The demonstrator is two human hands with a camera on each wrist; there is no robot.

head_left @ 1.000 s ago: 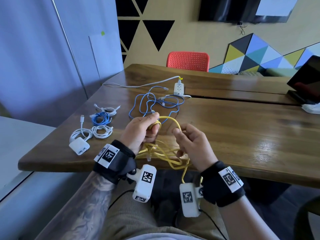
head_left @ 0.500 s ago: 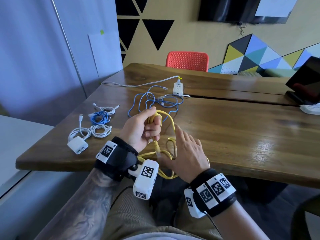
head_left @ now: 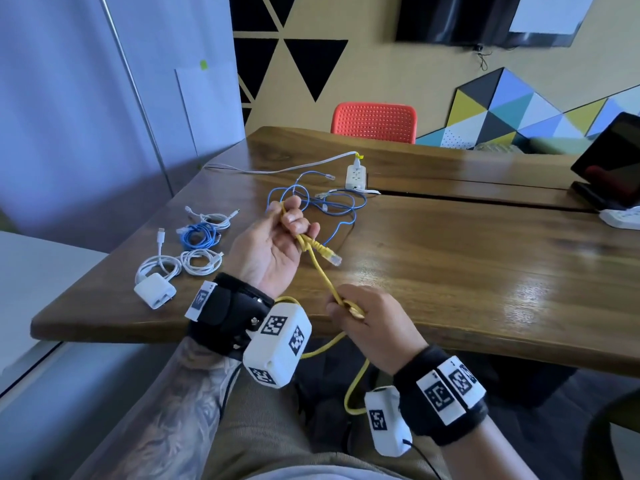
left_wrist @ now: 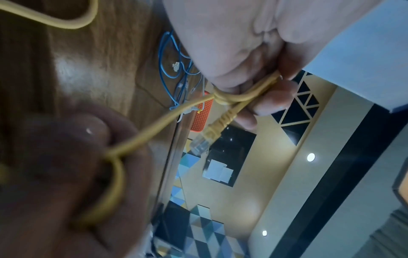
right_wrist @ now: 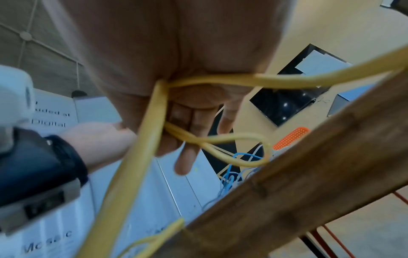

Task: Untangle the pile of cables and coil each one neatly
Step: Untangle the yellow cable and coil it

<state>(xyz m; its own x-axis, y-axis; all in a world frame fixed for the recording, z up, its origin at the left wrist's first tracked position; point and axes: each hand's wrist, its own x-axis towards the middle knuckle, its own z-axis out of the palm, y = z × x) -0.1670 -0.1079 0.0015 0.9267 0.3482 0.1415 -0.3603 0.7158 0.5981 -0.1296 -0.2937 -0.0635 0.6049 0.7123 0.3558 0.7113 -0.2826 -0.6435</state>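
A yellow network cable [head_left: 322, 275] runs taut between my two hands above the table's near edge. My left hand [head_left: 277, 244] is raised and grips it near its clear plug [head_left: 333, 258], where a wrap of cable [left_wrist: 223, 99] sits around doubled strands. My right hand [head_left: 360, 317] pinches the cable lower down; the rest [head_left: 353, 386] hangs below the table edge toward my lap. A loose tangle of blue cable [head_left: 322, 202] lies on the wooden table [head_left: 485, 258] beyond my left hand.
Several coiled cables lie at the left: white coils [head_left: 201, 261], a blue coil [head_left: 199, 235], and a white charger block [head_left: 154, 291]. A white power strip [head_left: 356, 174] with its cord sits farther back. A red chair [head_left: 374, 122] stands behind; a dark tablet [head_left: 609, 161] at the right.
My left hand lifted and turned palm-up with the plug end. My right hand went from flat on the yellow loops to pinching the cable, which is now stretched taut instead of bunched.
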